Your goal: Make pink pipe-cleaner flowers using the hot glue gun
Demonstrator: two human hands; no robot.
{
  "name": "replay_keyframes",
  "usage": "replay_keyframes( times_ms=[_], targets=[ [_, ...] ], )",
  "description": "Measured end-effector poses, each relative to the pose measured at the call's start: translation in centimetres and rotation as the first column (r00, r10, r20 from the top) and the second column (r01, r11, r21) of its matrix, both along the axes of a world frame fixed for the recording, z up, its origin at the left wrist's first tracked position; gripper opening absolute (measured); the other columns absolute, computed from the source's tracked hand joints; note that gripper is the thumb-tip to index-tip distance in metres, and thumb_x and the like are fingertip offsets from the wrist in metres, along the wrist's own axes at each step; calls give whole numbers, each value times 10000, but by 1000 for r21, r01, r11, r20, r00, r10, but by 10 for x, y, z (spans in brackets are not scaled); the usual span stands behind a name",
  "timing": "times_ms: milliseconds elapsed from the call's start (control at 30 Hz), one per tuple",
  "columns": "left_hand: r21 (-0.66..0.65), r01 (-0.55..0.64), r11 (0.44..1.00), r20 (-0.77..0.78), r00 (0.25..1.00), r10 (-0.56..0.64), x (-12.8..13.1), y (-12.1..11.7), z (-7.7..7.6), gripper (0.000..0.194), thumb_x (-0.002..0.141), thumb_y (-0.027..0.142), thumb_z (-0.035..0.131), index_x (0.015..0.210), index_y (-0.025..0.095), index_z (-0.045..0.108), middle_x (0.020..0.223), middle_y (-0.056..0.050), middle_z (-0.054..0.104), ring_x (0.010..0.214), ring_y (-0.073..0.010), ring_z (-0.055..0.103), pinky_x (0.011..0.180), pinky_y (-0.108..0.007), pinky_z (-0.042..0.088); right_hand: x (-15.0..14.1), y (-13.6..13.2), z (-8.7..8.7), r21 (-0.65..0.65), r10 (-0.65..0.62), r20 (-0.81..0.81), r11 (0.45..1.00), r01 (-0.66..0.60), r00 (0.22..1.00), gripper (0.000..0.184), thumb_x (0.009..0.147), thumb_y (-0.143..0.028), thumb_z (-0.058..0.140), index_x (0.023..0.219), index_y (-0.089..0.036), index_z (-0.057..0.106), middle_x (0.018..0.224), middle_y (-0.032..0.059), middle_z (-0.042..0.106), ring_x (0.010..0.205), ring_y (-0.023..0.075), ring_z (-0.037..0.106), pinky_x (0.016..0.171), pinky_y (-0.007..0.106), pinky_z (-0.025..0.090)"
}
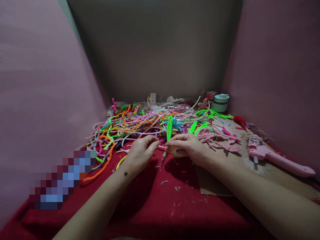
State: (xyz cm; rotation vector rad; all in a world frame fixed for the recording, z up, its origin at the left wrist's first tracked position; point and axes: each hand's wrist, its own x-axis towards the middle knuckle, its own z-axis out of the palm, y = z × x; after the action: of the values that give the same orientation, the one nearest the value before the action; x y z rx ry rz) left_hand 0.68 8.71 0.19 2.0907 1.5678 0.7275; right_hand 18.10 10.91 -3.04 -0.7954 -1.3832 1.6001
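My right hand is closed, its thumb and fingers pinching a bright green pipe-cleaner leaf that stands upright. A thin stem with a dark lower end slants down below the fingertips. Under that palm, partly hidden, is a yellowish roll of tape. To its left, my left hand is closed in a pinch, apart from the right; whatever is between its fingertips is too small to make out. A blue pipe-cleaner flower shows just behind the green leaf.
A tangled heap of coloured pipe cleaners spreads across the back of the red cloth. On the right, a cardboard sheet bears pink pipe-cleaner pieces and a pink glue gun. A pale green container stands behind.
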Motion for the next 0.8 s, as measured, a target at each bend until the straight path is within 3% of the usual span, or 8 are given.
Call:
replay_keyframes(
  times_ms=[67, 167, 433, 533, 600, 667, 733, 800],
  targets=[
    [-122, 52, 991, 258, 966, -19, 1, -1, 3, 271, 789, 361, 491, 898, 138, 601, 769, -36, 625, 582, -121, 534, 565, -242, 425, 0, -1, -1, 14, -1, 29, 1000, 1, 1000, 196, 668, -308, 646, 647, -117, 682, 460, -42, 495, 408, 38, 302, 432, 211, 200],
    [-155, 89, 984, 401, 916, -20, 9, -3, 1, 232, 731, 327, 578, 846, 128, 612, 735, -19, 608, 556, -100, 494, 523, -215, 402, -1, -3, 0, 24, 8, 55, 1000, -9, 998, 226, 679, -330, 632, 627, -112, 660, 438, -61, 422, 411, 36, 262, 431, 221, 156],
    [195, 0, 981, 176, 984, -35, 19, -8, -6, 129, 770, 259, 530, 693, 170, 580, 708, -17, 576, 685, -133, 500, 659, -247, 400, -2, -8, 5, 87, -26, 107, 996, 17, 994, 179, 685, -264, 572, 604, -118, 635, 452, -56, 427, 428, 47, 321, 441, 210, 240],
    [-93, -22, 995, 395, 917, 57, 18, -10, -2, 173, 764, 301, 544, 667, 157, 529, 557, 24, 463, 499, -85, 407, 466, -199, 335, -3, -10, 1, 341, -153, 195, 937, 79, 969, 214, 700, -154, 507, 813, -119, 685, 677, 20, 626, 628, 111, 546, 611, 237, 418],
    [-401, 113, 909, 607, 776, 171, 15, -9, 0, 166, 763, 277, 532, 665, 149, 492, 504, 63, 357, 388, -43, 280, 360, -164, 233, -4, -13, -3, 582, -286, 234, 807, 102, 929, 302, 701, -88, 466, 922, -118, 669, 868, 68, 663, 816, 157, 593, 762, 278, 443],
    [-584, 327, 743, 730, 613, 303, 11, -7, 1, 96, 755, 210, 521, 704, 136, 487, 527, 76, 330, 350, -14, 214, 315, -134, 174, -4, -15, -6, 742, -387, 231, 663, 96, 893, 439, 697, -48, 442, 1102, -117, 596, 969, 92, 647, 897, 175, 586, 828, 307, 440],
    [-641, 498, 584, 763, 497, 414, 7, -3, 0, 30, 743, 144, 513, 741, 127, 488, 563, 68, 354, 338, 9, 216, 301, -100, 159, -4, -17, -8, 823, -432, 209, 563, 81, 877, 586, 700, -30, 434, 1278, -128, 448, 1008, 98, 628, 914, 179, 578, 843, 327, 446],
    [-652, 587, 479, 753, 429, 499, 5, -1, -1, 32, 737, 108, 498, 738, 131, 476, 565, 60, 368, 332, 20, 239, 299, -73, 150, -3, -20, -9, 872, -449, 177, 485, 72, 876, 677, 703, -11, 428, 1357, -151, 326, 1026, 91, 618, 921, 178, 571, 852, 337, 452]
  ],
)
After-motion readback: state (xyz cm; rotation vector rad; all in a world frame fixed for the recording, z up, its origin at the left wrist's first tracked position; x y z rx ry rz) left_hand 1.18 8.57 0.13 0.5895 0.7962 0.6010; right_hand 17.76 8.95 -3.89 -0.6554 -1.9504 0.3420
